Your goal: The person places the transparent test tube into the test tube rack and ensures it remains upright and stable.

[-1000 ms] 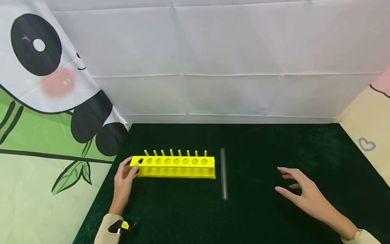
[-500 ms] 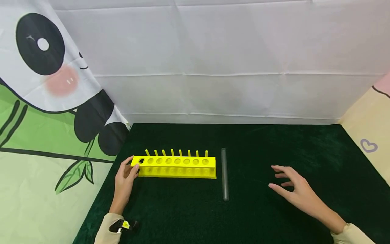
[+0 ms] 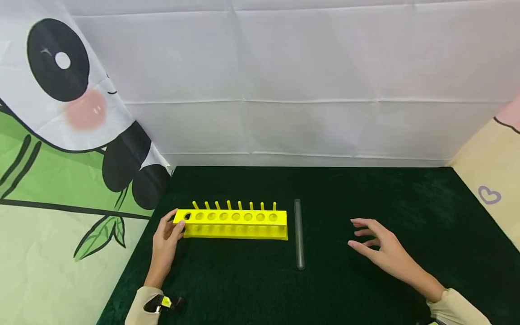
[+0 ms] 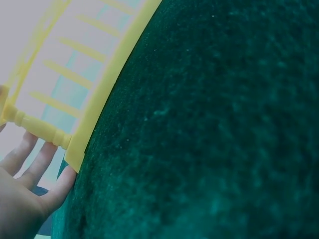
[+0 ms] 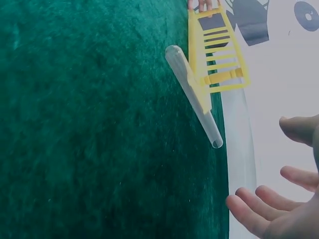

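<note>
A yellow test tube rack [image 3: 235, 232], with a row of round holes on top and several pegs along its back, stands on the dark green cloth. My left hand [image 3: 164, 248] grips its left end, thumb in front and fingers round the side; the left wrist view shows the fingers at the turned end post [image 4: 42, 130]. Just right of the rack lies a clear glass test tube [image 3: 299, 234], its rounded end towards me. Farther right, my right hand [image 3: 386, 253] is raised with fingers spread and nothing in them, apart from the tube.
Dark green cloth [image 3: 243, 289] covers the table. A white curtain [image 3: 304, 81] hangs behind its far edge, with a printed panda curtain [image 3: 89, 149] at the left and a cream one [image 3: 487, 216] at the right.
My right hand has moved left, closer to the test tube. The left hand, the rack and the tube have stayed in place.
</note>
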`<state>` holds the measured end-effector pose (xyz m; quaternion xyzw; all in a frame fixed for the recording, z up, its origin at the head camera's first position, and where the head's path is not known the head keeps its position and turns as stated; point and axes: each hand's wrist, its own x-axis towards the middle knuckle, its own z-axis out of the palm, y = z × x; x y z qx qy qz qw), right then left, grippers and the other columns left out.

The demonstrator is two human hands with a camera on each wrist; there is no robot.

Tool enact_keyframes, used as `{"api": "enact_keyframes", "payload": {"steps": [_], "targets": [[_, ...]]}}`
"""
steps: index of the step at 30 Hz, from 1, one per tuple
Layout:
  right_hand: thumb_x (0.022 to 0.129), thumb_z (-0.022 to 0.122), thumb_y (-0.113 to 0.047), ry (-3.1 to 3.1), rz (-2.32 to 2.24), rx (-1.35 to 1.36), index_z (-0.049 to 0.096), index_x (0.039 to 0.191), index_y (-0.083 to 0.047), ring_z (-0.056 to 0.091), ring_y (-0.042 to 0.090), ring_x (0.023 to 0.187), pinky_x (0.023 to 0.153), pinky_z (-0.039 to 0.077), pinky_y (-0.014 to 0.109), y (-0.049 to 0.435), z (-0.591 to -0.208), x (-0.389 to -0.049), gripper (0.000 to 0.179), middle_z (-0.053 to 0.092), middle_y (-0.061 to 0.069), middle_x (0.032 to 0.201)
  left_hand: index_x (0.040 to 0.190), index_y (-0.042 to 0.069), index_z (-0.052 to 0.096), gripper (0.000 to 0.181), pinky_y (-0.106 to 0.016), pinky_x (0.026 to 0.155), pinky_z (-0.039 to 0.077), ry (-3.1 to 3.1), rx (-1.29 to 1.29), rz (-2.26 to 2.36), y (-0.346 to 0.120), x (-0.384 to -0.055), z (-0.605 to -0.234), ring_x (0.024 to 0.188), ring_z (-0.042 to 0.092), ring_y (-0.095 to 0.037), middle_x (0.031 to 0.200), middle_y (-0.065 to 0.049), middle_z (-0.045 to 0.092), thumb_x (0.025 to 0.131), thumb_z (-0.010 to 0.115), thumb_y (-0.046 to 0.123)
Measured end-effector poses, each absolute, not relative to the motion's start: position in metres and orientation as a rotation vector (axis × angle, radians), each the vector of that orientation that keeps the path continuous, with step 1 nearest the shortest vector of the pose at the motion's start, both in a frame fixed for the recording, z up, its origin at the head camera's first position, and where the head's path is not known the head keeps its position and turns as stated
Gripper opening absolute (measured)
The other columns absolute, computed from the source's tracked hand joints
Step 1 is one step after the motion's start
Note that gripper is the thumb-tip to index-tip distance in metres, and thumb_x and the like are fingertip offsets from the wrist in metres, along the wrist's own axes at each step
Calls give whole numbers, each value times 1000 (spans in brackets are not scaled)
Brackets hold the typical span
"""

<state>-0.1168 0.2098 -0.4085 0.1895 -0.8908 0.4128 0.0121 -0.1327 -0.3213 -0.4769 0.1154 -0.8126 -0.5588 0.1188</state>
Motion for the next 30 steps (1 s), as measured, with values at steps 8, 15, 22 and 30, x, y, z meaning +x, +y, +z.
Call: {"api": "enact_keyframes", "payload": {"steps": [8, 15, 22, 30], "targets": [[92, 64, -25, -2797, 1340, 573, 48, 132, -14, 59, 26, 104, 75, 53, 28, 199, -411, -124, 45, 52, 12, 126, 144, 27, 36, 54, -18, 85, 48, -2386, 352, -1629, -322, -131, -477, 110, 51, -14, 128, -4, 51, 95, 50, 46], [92, 64, -25, -2787, 1381, 571, 49, 129, -13, 60, 27, 102, 75, 54, 29, 190, -415, -130, 42, 53, 15, 124, 144, 24, 36, 55, -17, 84, 48, -2379, 332, -1632, -322, -131, -477, 110, 51, -14, 128, -4, 51, 96, 50, 45], [91, 64, -22, -2769, 1498, 570, 50, 129, -13, 61, 26, 102, 76, 54, 29, 181, -417, -136, 41, 53, 17, 124, 144, 23, 37, 54, -18, 84, 48, -2366, 334, -1637, -322, -129, -479, 109, 52, -13, 127, -4, 51, 96, 51, 44], [92, 63, -25, -2803, 1544, 544, 49, 128, -11, 61, 23, 101, 78, 52, 28, 175, -418, -144, 41, 52, 17, 123, 144, 26, 37, 54, -20, 87, 48, -2374, 331, -1626, -323, -129, -479, 110, 51, -14, 127, -4, 51, 96, 50, 45]]}}
